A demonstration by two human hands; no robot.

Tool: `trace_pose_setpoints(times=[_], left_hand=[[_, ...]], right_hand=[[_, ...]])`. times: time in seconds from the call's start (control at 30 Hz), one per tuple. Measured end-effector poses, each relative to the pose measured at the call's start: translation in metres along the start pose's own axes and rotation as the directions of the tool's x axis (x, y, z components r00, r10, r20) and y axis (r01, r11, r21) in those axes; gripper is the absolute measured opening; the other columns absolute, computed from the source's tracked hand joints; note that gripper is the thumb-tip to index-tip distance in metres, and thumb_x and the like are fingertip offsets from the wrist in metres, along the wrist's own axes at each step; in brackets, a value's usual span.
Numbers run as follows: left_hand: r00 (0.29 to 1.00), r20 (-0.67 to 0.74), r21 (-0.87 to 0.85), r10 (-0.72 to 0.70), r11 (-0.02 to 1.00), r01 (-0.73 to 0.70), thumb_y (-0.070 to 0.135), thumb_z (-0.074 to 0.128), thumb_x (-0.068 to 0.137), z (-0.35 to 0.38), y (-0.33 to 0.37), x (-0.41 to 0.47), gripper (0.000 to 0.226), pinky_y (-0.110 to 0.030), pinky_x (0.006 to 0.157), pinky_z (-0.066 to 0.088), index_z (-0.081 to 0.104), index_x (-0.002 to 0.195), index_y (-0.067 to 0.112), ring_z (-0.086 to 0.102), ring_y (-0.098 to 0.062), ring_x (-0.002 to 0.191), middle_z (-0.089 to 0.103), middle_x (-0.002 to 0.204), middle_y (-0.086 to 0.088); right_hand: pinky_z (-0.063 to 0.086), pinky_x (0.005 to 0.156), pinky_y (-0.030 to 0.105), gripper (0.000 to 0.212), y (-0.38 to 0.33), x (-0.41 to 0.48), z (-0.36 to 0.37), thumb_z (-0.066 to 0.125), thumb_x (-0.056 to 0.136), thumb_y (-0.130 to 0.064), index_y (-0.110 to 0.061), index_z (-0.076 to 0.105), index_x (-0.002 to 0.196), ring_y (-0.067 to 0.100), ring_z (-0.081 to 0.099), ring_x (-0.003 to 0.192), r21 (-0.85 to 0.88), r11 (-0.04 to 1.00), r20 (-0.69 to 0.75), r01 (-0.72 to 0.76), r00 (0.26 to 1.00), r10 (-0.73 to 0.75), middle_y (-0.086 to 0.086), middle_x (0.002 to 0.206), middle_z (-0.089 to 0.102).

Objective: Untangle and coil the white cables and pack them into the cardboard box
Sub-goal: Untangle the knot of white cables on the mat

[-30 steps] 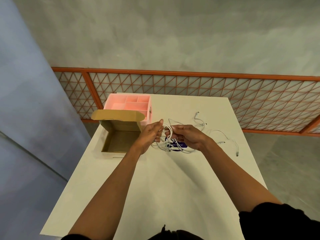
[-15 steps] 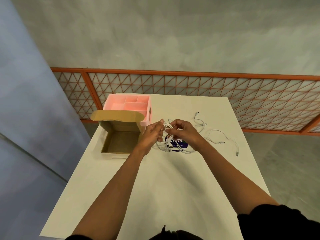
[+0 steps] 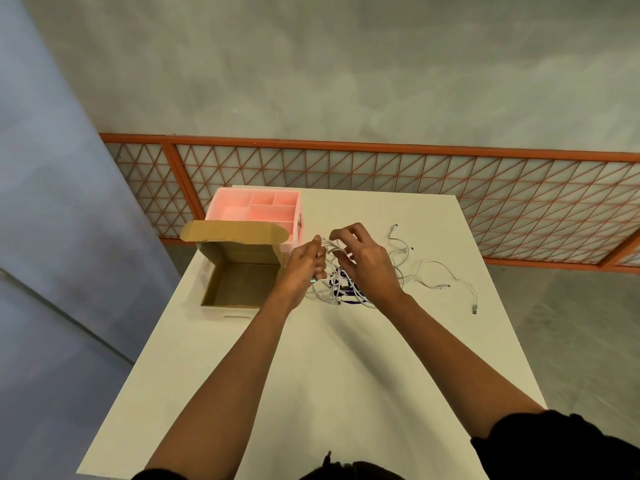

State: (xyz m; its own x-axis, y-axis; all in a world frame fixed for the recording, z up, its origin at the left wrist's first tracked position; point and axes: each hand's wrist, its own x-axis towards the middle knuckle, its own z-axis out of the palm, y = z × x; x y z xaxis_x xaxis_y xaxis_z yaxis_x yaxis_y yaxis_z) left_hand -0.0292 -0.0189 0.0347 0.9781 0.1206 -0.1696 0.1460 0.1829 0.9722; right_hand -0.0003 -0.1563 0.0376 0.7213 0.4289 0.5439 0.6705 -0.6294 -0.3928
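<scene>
Tangle of thin white cables (image 3: 335, 284) at mid-table, far half, partly lifted off the surface and held between both hands. Left hand (image 3: 303, 268) on the tangle's left side, fingers curled round several strands, gripping them. Right hand (image 3: 367, 265) arched over the top and right of the bundle, fingers bent, fingertips pinching loops near the left hand's thumb. Lower loops of the bundle trail onto a dark purple printed label (image 3: 346, 292) on the tabletop; its text is too small to read. More loose strands (image 3: 433, 268) of the same white cables spread out to the right, lying flat, connector ends splayed toward the table's right edge. Open brown cardboard box (image 3: 242, 252) just left of the left hand, lid flap tipped back on the far side, nothing seen inside. Pink plastic divided organiser tray (image 3: 295, 216) touching the box's far side, behind the flap. All of it on a white rectangular table (image 3: 311, 375). Black sleeve (image 3: 554, 445) at the right arm's near end. Beyond the table's far edge, an orange lattice railing (image 3: 381, 174) below a grey concrete wall (image 3: 346, 64).
</scene>
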Motion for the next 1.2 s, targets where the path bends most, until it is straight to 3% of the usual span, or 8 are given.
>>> trace_pose_setpoints(times=[0.5,0.73,0.83,0.9,1.0,1.1,1.13,1.2], left_hand=[[0.999,-0.018,0.045,-0.029,0.999,0.029,0.028,0.038,0.103,0.002,-0.001,0.003,0.038,-0.016,0.041,0.026,0.043,0.067,0.016,0.023,-0.004,0.043,0.028,0.047,0.013],[0.999,-0.036,0.092,0.012,0.996,-0.009,0.029,0.038,0.103,0.0,-0.001,0.003,0.037,-0.015,0.044,0.028,0.043,0.068,0.017,0.026,-0.004,0.044,0.033,0.047,0.015],[0.998,-0.045,0.136,0.052,0.99,-0.046,0.03,0.036,0.103,-0.005,-0.001,0.005,0.039,-0.015,0.045,0.031,0.043,0.067,0.019,0.029,-0.002,0.044,0.033,0.047,0.015],[0.995,-0.054,0.153,0.078,0.986,-0.069,0.027,0.035,0.104,-0.009,-0.002,0.005,0.039,-0.013,0.046,0.033,0.041,0.066,0.019,0.033,0.0,0.042,0.034,0.047,0.015],[0.993,-0.059,0.199,0.101,0.976,-0.087,0.025,0.033,0.104,-0.012,-0.004,0.005,0.038,-0.015,0.047,0.033,0.039,0.066,0.019,0.034,0.001,0.043,0.034,0.049,0.015],[0.99,-0.077,0.237,0.121,0.966,-0.1,0.029,0.034,0.103,-0.008,-0.006,0.005,0.038,-0.018,0.05,0.034,0.041,0.067,0.019,0.033,0.0,0.046,0.034,0.052,0.013],[0.989,-0.082,0.245,0.125,0.964,-0.101,0.029,0.035,0.103,-0.007,-0.006,0.005,0.038,-0.02,0.051,0.034,0.041,0.067,0.019,0.033,0.0,0.046,0.033,0.051,0.013],[0.989,-0.094,0.236,0.116,0.968,-0.091,0.027,0.035,0.103,-0.003,-0.005,0.005,0.038,-0.021,0.053,0.033,0.042,0.066,0.019,0.034,-0.001,0.046,0.033,0.051,0.013]], right_hand=[[0.054,0.061,0.039,0.018,-0.001,0.004,0.007,0.062,0.083,-0.002,-0.007,0.075,0.096,0.032,0.066,0.07,-0.032,0.999,0.129,-0.028,0.991,0.032,0.01,0.098,0.066],[0.038,0.071,0.023,0.01,-0.004,0.012,0.004,0.069,0.083,-0.013,-0.006,0.074,0.088,0.021,0.054,0.092,0.033,0.989,0.141,-0.145,0.98,0.139,0.007,0.098,0.057],[0.036,0.07,0.012,0.012,-0.005,0.018,-0.002,0.068,0.085,-0.014,-0.005,0.072,0.091,0.014,0.052,0.083,0.272,0.895,0.235,-0.354,0.926,0.295,0.005,0.093,0.053],[0.041,0.072,0.016,0.01,-0.004,0.02,-0.01,0.066,0.087,-0.015,-0.007,0.069,0.092,0.013,0.055,0.076,0.422,0.754,0.311,-0.504,0.861,0.402,0.002,0.085,0.06],[0.049,0.07,0.016,0.004,-0.006,0.021,-0.02,0.054,0.095,-0.007,-0.005,0.058,0.094,0.011,0.062,0.071,0.59,0.512,0.475,-0.624,0.781,0.405,0.004,0.078,0.065],[0.053,0.069,0.021,0.011,-0.011,0.022,-0.022,0.044,0.098,-0.001,-0.005,0.051,0.091,0.016,0.062,0.073,0.591,0.34,0.608,-0.732,0.681,0.408,0.01,0.084,0.065],[0.053,0.071,0.025,0.012,-0.012,0.023,-0.022,0.045,0.098,-0.002,-0.006,0.053,0.089,0.017,0.06,0.074,0.541,0.356,0.632,-0.762,0.648,0.426,0.01,0.086,0.065],[0.052,0.079,0.032,0.011,-0.012,0.024,-0.021,0.053,0.094,-0.012,-0.012,0.059,0.086,0.018,0.061,0.08,0.36,0.548,0.608,-0.755,0.635,0.476,0.006,0.089,0.069]])
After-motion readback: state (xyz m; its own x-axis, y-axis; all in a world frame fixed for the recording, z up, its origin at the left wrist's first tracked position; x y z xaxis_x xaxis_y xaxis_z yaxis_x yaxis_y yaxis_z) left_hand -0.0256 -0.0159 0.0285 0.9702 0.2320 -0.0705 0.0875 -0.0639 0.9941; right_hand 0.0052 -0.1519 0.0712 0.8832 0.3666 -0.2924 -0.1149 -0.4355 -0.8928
